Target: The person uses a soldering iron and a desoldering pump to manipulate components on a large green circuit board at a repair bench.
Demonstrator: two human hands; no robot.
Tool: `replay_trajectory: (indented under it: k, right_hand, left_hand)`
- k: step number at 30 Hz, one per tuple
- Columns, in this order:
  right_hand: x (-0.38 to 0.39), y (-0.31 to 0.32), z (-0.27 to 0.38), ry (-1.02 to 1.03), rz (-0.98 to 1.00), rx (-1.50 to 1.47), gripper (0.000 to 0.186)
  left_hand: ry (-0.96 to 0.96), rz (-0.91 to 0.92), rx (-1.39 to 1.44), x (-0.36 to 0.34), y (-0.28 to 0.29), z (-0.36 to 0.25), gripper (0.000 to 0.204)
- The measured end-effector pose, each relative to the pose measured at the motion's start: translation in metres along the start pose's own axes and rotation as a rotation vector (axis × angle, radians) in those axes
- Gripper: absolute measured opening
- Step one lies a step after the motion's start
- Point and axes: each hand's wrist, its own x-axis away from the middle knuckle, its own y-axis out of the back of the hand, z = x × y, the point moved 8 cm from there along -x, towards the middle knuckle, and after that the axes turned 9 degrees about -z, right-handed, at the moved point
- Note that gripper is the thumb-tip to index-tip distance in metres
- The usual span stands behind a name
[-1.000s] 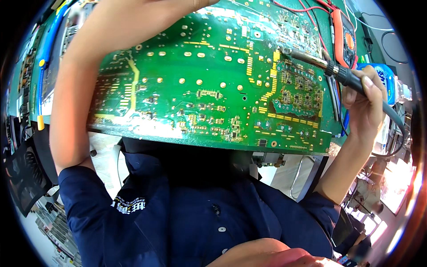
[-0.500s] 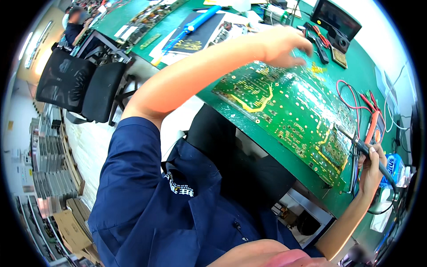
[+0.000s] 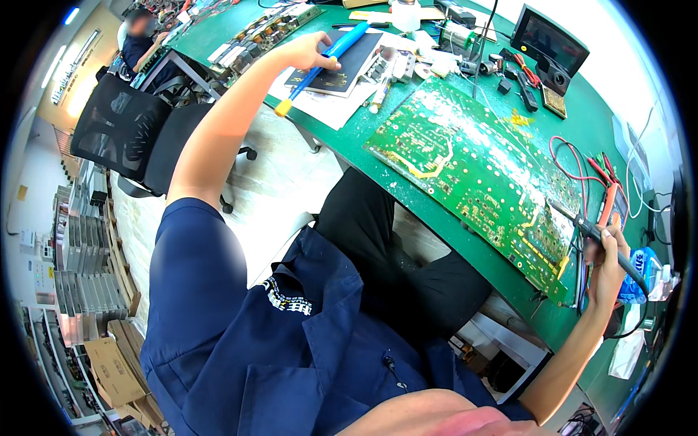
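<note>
My left hand (image 3: 314,54) has its fingers curled round a blue desoldering pump (image 3: 342,42) with a yellow end, over a dark notebook (image 3: 352,69) and white papers. My right hand (image 3: 605,254) grips a black-handled soldering iron (image 3: 590,234), its metal tip resting at the right part of a large green circuit board (image 3: 465,174). The board lies along the front edge of the green table (image 3: 342,142), its fine components too small to tell apart.
A multimeter (image 3: 616,207) with red leads and a blue pack (image 3: 634,270) lie at the right. A small screen (image 3: 545,40), wire spool and loose parts stand at the back. A black chair (image 3: 116,131), stacked trays (image 3: 80,240) and a seated co-worker (image 3: 138,47) are on the left.
My left hand has moved off from above the board leftward onto the blue pump and closed on it. The view has swung left and widened. My right hand keeps holding the iron at the board.
</note>
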Motion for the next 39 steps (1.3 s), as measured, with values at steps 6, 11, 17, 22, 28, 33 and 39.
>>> replay_trajectory:
  k: [6, 11, 17, 22, 28, 33, 39]
  right_hand:
    - [0.0, -0.003, 0.002, 0.018, 0.013, 0.003, 0.021]
    - [0.002, 0.004, 0.0, 0.006, -0.021, 0.012, 0.021]
    - [-0.003, 0.002, -0.004, 0.012, 0.008, 0.002, 0.023]
    - [-0.003, 0.006, -0.007, -0.003, 0.001, 0.022, 0.023]
    - [-0.007, -0.007, -0.001, 0.038, 0.089, 0.01, 0.021]
    - [-0.005, -0.011, 0.0, 0.034, 0.093, -0.019, 0.023]
    - [0.0, -0.007, 0.008, 0.068, 0.069, -0.018, 0.021]
  left_hand:
    - [-0.283, 0.003, 0.073, 0.053, -0.005, -0.055, 0.051]
    - [-0.424, -0.109, -0.148, 0.073, 0.002, -0.074, 0.044]
    - [-0.712, -0.273, -0.434, 0.088, -0.009, -0.077, 0.074]
    - [-0.667, -0.084, -0.313, 0.065, -0.013, -0.085, 0.061]
    - [-0.525, -0.659, -0.087, 0.056, 0.071, -0.058, 0.038]
    - [-0.588, -0.415, 1.512, 0.093, 0.136, -0.141, 0.026]
    - [-0.779, 0.142, 2.067, 0.116, 0.081, -0.286, 0.023]
